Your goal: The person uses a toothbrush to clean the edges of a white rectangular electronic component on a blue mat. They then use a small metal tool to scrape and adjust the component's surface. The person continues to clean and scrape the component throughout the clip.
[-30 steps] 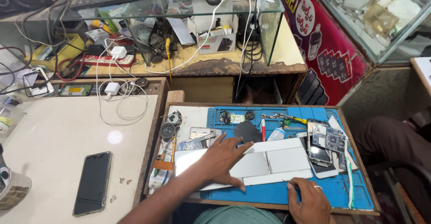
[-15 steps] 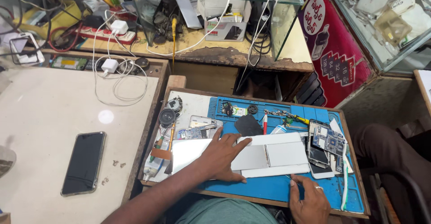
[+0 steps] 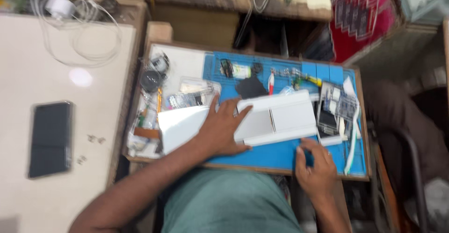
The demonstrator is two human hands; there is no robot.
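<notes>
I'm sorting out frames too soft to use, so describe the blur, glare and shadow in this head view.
Head view: motion blur smears the whole frame; the dark phone and small parts on the blue mat have soft edges. A bright glare spot sits on the pale table. The recess beyond the tray is in deep shadow. The left hand and right hand stay readable in outline only.

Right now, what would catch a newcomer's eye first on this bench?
Probably the bright blue work mat filling the wooden tray, with the left hand spread flat on a white slab-like device at its middle. The right hand rests at the mat's near edge, and a dark phone lies alone on the pale table to the left.
</notes>
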